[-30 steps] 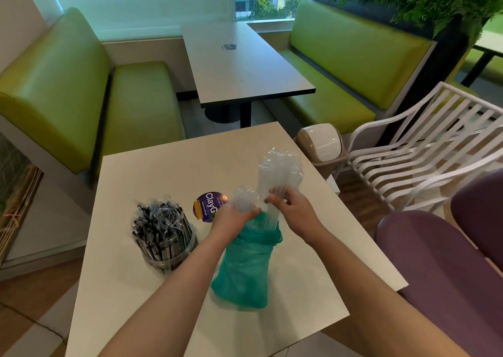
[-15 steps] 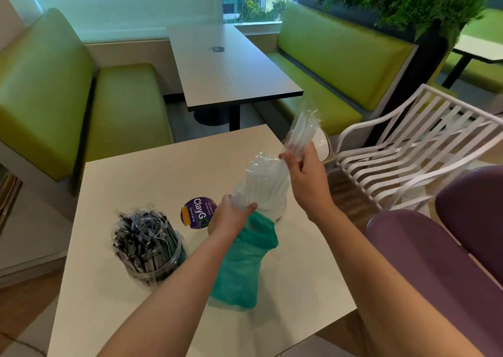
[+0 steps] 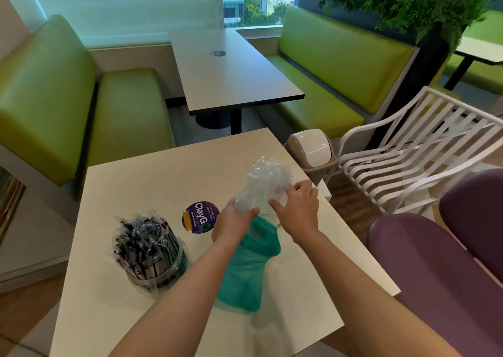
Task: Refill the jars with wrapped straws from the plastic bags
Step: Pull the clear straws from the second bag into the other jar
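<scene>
On the white table (image 3: 141, 182) lies a green plastic bag (image 3: 245, 272), its mouth lifted by my left hand (image 3: 235, 222), which grips it together with some clear wrapped straws (image 3: 246, 200). Just behind stands a bundle of clear wrapped straws (image 3: 268, 178) in a clear jar whose rim (image 3: 265, 215) barely shows between my hands. My right hand (image 3: 298, 209) holds this bundle from the right, thumb and fingers curled on it. A second jar (image 3: 155, 261), at the left, is packed with black wrapped straws.
A purple ClayGo sticker (image 3: 201, 217) is on the table between the jars. A small swing-lid bin (image 3: 313, 149) and a white slatted chair (image 3: 408, 155) stand off the table's right edge. Purple seats (image 3: 435, 275) are at the near right.
My right hand had lifted a handful of clear straws high to the right; it has now come back down onto the standing bundle. My left hand has stayed at the bag's mouth.
</scene>
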A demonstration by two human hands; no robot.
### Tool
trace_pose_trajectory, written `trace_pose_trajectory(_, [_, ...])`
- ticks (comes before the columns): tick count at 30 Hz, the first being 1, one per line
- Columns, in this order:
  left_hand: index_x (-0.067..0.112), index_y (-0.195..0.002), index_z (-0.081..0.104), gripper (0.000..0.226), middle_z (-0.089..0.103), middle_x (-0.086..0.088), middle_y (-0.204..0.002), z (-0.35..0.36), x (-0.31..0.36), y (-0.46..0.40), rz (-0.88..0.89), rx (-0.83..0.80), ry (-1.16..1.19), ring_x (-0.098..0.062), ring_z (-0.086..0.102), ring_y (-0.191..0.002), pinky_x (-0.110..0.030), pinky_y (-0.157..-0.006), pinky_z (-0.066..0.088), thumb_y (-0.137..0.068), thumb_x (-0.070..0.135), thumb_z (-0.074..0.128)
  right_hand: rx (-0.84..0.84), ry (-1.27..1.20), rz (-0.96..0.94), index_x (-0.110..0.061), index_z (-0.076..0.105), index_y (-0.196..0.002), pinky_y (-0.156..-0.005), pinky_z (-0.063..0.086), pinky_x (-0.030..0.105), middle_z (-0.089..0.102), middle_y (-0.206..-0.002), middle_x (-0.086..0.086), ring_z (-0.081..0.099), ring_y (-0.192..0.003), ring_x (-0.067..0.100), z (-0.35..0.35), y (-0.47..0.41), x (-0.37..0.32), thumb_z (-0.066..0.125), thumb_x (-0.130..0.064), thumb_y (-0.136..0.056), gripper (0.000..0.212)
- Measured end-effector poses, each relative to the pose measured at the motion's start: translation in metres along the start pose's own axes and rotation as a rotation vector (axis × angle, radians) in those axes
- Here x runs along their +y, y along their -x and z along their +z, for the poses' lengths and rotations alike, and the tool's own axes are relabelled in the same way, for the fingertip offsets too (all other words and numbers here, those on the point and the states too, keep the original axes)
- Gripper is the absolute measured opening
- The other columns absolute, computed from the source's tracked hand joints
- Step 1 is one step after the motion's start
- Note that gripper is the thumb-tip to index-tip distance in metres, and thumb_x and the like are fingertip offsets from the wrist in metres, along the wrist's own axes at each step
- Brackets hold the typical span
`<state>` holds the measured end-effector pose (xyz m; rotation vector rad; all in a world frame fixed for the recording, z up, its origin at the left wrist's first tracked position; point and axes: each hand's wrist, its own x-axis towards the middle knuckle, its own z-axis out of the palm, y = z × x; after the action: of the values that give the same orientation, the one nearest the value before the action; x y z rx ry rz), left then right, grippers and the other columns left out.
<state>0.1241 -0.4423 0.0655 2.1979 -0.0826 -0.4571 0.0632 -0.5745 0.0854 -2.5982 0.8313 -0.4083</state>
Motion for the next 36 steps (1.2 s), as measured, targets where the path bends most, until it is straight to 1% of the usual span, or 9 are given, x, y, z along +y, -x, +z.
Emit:
trace_pose_trajectory(4, [0.026,-0.133,0.051,0.061,0.064,-0.001,-0.122,0.001,-0.001,0.0,-0.005,0.0,0.022,-0.022,0.057,-0.102,-0.039,-0.088,0.05,-0.082,0.056,0.066,0.133,-0.07,-0.032,-0.024,0.041,-0.132,-0.101,0.033,0.034,0.037,-0.135,0.003,0.036,-0.121,0.021,-0.012,-0.003,-0.01,0.071,-0.053,-0.077,0.069])
trace_pose_trajectory(7, [0.024,-0.138,0.047,0.065,0.062,-0.004,-0.127,0.001,-0.002,0.0,-0.003,0.0,0.002,-0.027,0.057,-0.112,-0.038,-0.086,0.047,-0.083,0.056,0.065,0.275,-0.209,-0.251,-0.025,0.039,-0.138,-0.108,0.03,0.033,0.038,-0.145,0.001,0.035,-0.133,0.019,-0.021,-0.008,-0.02,0.068,-0.045,-0.084,0.064])
trace_pose_trajectory(10, [0.024,-0.14,0.045,0.067,0.061,-0.004,-0.129,0.0,-0.002,-0.001,-0.005,-0.006,-0.001,-0.028,0.057,-0.115,-0.037,-0.083,0.045,-0.084,0.056,0.065,0.158,-0.087,-0.425,-0.028,0.035,-0.147,-0.118,0.014,0.035,0.028,-0.157,-0.001,0.024,-0.146,0.017,-0.018,-0.016,-0.023,0.053,-0.042,-0.096,0.056])
trace_pose_trajectory(13, [0.025,-0.136,0.048,0.064,0.062,-0.003,-0.127,-0.001,0.0,0.0,-0.007,-0.004,0.006,-0.026,0.057,-0.113,-0.036,-0.084,0.046,-0.083,0.055,0.066,0.076,0.086,-0.437,-0.022,0.036,-0.149,-0.12,-0.001,0.037,0.029,-0.157,-0.002,0.02,-0.148,0.016,-0.003,-0.016,-0.01,0.043,-0.035,-0.102,0.049])
trace_pose_trajectory(16, [0.025,-0.132,0.051,0.059,0.063,-0.002,-0.124,-0.001,0.0,0.0,-0.009,-0.006,0.007,-0.025,0.057,-0.109,-0.034,-0.082,0.045,-0.083,0.054,0.067,0.133,0.182,-0.475,-0.02,0.047,-0.142,-0.121,0.009,0.047,0.043,-0.149,0.0,0.029,-0.144,0.018,0.01,-0.011,0.004,0.05,-0.025,-0.1,0.043])
trace_pose_trajectory(20, [0.025,-0.132,0.051,0.059,0.062,-0.001,-0.123,-0.002,0.0,-0.001,-0.016,-0.008,0.017,-0.024,0.057,-0.105,-0.036,-0.085,0.047,-0.083,0.054,0.067,0.143,0.187,-0.462,-0.025,0.049,-0.141,-0.119,0.017,0.053,0.038,-0.153,0.001,0.025,-0.146,0.026,0.01,-0.012,0.007,0.054,-0.031,-0.097,0.044])
trace_pose_trajectory(25, [0.025,-0.13,0.051,0.059,0.062,-0.001,-0.121,-0.003,-0.001,-0.002,-0.021,-0.016,0.017,-0.022,0.054,-0.099,-0.037,-0.085,0.047,-0.082,0.055,0.067,0.103,-0.075,-0.327,-0.026,0.063,-0.121,-0.095,0.05,0.036,0.051,-0.141,-0.001,0.049,-0.125,0.021,-0.006,-0.016,0.008,0.064,-0.025,-0.092,0.029])
trace_pose_trajectory(29, [0.023,-0.131,0.051,0.059,0.062,-0.001,-0.122,-0.002,-0.001,-0.002,-0.015,-0.017,0.025,-0.02,0.05,-0.094,-0.034,-0.081,0.044,-0.083,0.054,0.067,0.126,-0.119,-0.35,-0.025,0.065,-0.124,-0.099,0.046,0.032,0.056,-0.138,-0.005,0.05,-0.129,0.018,-0.007,-0.011,0.014,0.062,-0.023,-0.094,0.03])
trace_pose_trajectory(36, [0.024,-0.138,0.046,0.068,0.058,-0.003,-0.13,-0.006,-0.007,-0.003,0.006,-0.037,0.076,-0.026,0.056,-0.115,-0.036,-0.084,0.046,-0.081,0.055,0.068,0.141,0.003,-0.36,-0.033,0.055,-0.133,-0.116,0.022,0.045,0.045,-0.148,-0.002,0.033,-0.14,0.025,-0.004,0.002,0.012,0.056,-0.04,-0.095,0.038])
